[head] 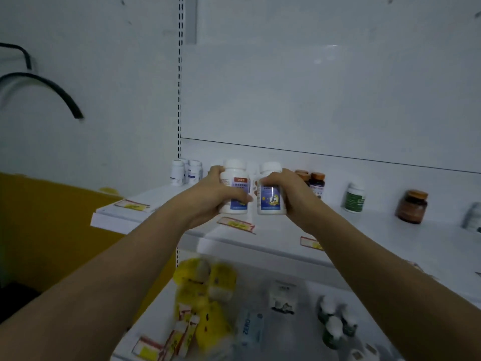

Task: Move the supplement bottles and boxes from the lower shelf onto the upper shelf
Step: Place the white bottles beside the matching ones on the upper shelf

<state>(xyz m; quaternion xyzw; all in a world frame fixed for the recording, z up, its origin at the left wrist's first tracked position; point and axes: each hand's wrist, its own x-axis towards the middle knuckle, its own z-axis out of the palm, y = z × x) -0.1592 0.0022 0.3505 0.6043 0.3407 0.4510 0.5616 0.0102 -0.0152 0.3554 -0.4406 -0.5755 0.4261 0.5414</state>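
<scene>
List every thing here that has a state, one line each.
Left hand: grips the left white bottle.
Right hand: grips the right white bottle.
Left white bottle: upright, capped.
Right white bottle: upright, capped, beside the other.
Green-label bottle: upright on the upper shelf, capped.
Brown jar: upright on the upper shelf, lid on.
Yellow boxes: on the lower shelf, blurred.
Small green bottles: upright on the lower shelf.

Bottles [354, 198] on upper shelf [364, 230], boxes [212, 327] below
</scene>
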